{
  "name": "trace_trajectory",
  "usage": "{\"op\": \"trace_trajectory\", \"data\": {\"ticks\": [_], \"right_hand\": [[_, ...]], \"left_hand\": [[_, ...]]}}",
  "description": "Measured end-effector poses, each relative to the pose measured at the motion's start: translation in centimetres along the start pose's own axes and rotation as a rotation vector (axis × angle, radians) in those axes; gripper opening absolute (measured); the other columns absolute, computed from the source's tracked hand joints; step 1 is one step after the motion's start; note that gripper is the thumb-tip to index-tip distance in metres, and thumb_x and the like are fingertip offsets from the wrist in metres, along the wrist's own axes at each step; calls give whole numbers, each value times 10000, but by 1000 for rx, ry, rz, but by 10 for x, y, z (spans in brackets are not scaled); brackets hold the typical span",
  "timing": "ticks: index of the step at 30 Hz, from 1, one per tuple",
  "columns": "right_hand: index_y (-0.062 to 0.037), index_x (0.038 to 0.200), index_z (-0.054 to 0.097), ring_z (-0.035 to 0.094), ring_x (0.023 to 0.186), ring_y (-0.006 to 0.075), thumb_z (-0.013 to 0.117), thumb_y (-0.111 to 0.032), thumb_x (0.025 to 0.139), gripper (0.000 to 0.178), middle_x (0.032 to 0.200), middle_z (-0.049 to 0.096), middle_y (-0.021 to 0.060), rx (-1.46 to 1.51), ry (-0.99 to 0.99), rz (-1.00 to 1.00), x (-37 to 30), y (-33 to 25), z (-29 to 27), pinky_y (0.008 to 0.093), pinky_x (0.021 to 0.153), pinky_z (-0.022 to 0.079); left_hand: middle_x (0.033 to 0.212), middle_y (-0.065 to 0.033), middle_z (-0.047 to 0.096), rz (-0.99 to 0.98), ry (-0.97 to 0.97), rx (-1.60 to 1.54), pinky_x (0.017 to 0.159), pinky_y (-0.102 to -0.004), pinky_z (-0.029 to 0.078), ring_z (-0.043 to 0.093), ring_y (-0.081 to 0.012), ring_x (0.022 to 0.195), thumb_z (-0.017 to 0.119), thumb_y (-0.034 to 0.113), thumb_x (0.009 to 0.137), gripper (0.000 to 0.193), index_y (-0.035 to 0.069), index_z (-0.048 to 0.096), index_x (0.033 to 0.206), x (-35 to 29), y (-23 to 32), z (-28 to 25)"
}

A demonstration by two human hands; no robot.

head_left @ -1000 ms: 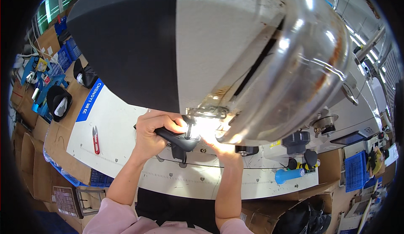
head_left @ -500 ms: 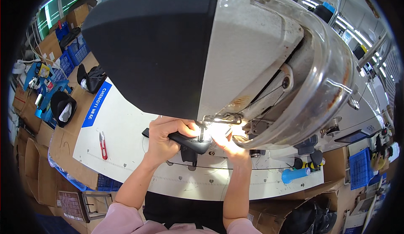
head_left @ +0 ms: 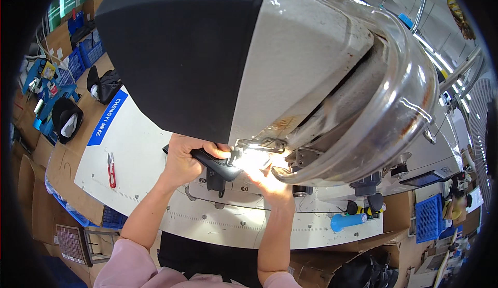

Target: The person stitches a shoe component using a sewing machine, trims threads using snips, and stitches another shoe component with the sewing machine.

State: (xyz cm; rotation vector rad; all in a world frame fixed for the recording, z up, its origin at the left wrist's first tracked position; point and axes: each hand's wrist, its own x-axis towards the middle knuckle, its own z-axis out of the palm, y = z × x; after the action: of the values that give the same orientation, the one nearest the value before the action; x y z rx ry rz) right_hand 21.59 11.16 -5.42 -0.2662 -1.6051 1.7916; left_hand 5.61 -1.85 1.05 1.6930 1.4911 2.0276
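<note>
A large sewing machine head [head_left: 311,70], white with a black end, fills the upper view. Under its needle area a bright lamp glares. My left hand [head_left: 185,159] grips a black piece of material [head_left: 215,164] lying on the white machine table [head_left: 140,148], just left of the presser foot [head_left: 259,145]. My right hand [head_left: 270,181] sits in the glare under the needle, fingers pressed on the same black piece; its fingertips are washed out by the light.
Red thread snips [head_left: 111,170] lie on the table at left. Black caps [head_left: 66,119] and blue crates [head_left: 85,49] stand at far left. A blue cylinder [head_left: 347,220] lies at the table's front right edge, and a blue basket [head_left: 429,218] stands lower right. Cardboard boxes surround the table.
The view has shifted closer under the machine head, which now fills more of the picture. Both hands stay on the black piece by the needle, sitting slightly further right.
</note>
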Motion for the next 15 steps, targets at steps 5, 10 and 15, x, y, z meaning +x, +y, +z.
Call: {"op": "trace_trajectory", "data": {"ticks": [5, 10, 15], "right_hand": [[1, 1068, 631, 607, 892, 134, 735, -46, 785, 305, 988, 647, 59, -26, 8, -1, 1, 0, -2, 286, 814, 491], [-2, 1052, 653, 605, 897, 125, 717, -58, 811, 255, 993, 653, 44, 446, 193, 374, -4, -10, 6, 287, 854, 470], [-10, 1028, 659, 599, 886, 113, 710, -46, 817, 220, 975, 651, 36, 283, 125, 229, -2, -16, 9, 272, 824, 470]], "left_hand": [[770, -68, 695, -50, 111, -93, 716, -257, 511, 667, -166, 749, 517, -211, 567, 351, 36, 710, 725, 0, 9, 7], [770, -40, 698, -2, 27, 50, 729, -242, 485, 660, -156, 768, 499, -216, 556, 396, 49, 721, 750, -1, -5, 1], [761, -23, 698, -7, 41, 66, 723, -232, 468, 656, -158, 764, 488, -219, 549, 420, 54, 727, 759, -1, -5, 1]]}}
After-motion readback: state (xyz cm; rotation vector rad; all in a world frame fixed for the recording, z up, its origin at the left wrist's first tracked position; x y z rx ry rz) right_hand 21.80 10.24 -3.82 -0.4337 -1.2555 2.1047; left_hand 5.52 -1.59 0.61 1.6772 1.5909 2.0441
